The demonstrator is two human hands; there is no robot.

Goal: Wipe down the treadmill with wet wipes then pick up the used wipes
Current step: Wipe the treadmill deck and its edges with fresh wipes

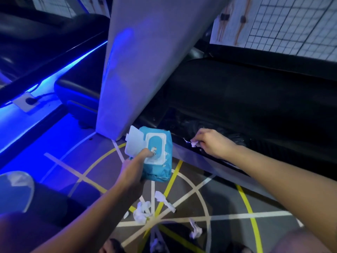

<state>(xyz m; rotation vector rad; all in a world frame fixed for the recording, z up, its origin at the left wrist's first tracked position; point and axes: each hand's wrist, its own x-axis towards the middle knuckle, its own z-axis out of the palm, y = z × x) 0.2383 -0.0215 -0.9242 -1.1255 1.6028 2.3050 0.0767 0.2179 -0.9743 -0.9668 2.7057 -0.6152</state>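
My left hand (135, 166) grips a blue pack of wet wipes (160, 168) with its white lid flipped open, thumb on the opening. My right hand (212, 143) pinches a small crumpled white wipe (194, 143) against the side rail of the treadmill (228, 99), whose black belt stretches to the right. The treadmill's grey upright (136, 61) rises just behind the pack. Several used white wipes lie crumpled on the floor below my hands, among them one (141, 212), another (164, 199) and a third (195, 230).
The floor (228, 207) is grey with white and yellow lines. Blue light glows along a second machine (54, 52) at the left, with a wall socket (27, 102) beside it. A wire grid panel (291, 24) stands at the back right.
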